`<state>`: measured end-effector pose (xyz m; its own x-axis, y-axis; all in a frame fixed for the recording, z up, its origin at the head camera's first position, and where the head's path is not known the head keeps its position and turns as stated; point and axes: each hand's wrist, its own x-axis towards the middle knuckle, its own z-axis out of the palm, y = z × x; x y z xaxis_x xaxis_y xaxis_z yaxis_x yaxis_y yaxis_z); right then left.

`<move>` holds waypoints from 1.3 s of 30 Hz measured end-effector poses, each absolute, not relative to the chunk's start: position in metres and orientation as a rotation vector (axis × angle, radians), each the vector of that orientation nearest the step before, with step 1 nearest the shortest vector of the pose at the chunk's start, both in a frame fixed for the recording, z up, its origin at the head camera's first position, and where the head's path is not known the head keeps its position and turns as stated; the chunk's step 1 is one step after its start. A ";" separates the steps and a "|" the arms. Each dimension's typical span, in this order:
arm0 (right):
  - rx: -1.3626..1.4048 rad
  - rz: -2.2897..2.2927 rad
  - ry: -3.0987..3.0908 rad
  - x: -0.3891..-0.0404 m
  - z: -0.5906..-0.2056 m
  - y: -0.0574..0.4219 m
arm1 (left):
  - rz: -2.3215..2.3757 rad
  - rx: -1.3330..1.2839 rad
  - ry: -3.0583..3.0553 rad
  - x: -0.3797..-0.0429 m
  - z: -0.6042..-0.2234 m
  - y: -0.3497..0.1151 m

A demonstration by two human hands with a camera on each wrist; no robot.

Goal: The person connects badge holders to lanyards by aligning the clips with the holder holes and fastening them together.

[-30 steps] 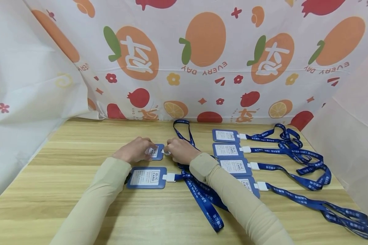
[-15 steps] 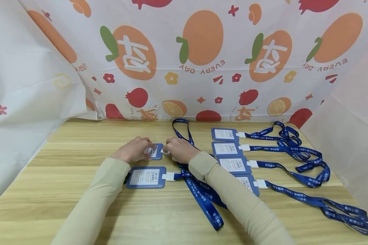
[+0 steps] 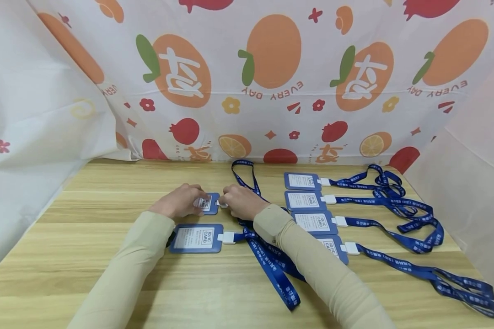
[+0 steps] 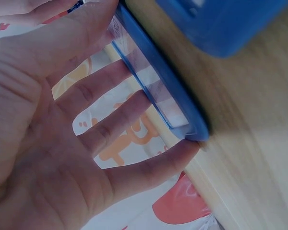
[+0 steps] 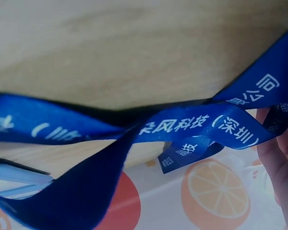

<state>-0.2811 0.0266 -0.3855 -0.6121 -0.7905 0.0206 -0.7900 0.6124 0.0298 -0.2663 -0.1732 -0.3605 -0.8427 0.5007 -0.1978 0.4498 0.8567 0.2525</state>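
A blue ID card holder [image 3: 212, 204] lies flat on the table between both hands. My left hand [image 3: 176, 202] holds its left part, thumb on the near side and fingers on the far side. In the left wrist view, the fingertips touch the blue frame of the holder [image 4: 182, 98]. At the holder's right end, my right hand [image 3: 244, 202] pinches the white clip [image 3: 222, 205], mostly covered by the fingers. A blue lanyard [image 5: 177, 125] with white lettering crosses the right wrist view. Just nearer lies a second ID card holder [image 3: 195, 238], its white clip [image 3: 228, 237] pointing right.
Several more holders form a column on the right, the top one [image 3: 302, 181] farthest back. Their blue lanyards [image 3: 399, 262] spread toward the table's right edge. Loose straps [image 3: 273, 274] cross beneath the right forearm. A fruit-print curtain [image 3: 230, 68] hangs behind the wooden table [image 3: 86, 256].
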 end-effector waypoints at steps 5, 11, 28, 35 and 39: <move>1.366 -0.050 -2.797 -0.281 -0.386 0.025 | 0.271 0.749 2.785 -0.266 -0.361 -0.172; 1.373 -0.059 -2.789 -0.281 -0.387 0.023 | 0.242 0.793 2.797 -0.263 -0.360 -0.174; 1.369 -0.077 -2.797 -0.281 -0.386 0.023 | 0.219 0.762 2.783 -0.266 -0.358 -0.171; 1.383 -0.071 -2.792 -0.281 -0.385 0.022 | 0.221 0.758 2.784 -0.265 -0.357 -0.170; 1.389 -0.075 -2.795 -0.281 -0.384 0.021 | 0.221 0.754 2.784 -0.264 -0.357 -0.170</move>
<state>-0.2809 0.0215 -0.3845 -0.6039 -0.7970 -0.0039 -0.7961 0.6030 0.0520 -0.2641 -0.1698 -0.3572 -0.8355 0.5127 -0.1977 0.4751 0.8548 0.2088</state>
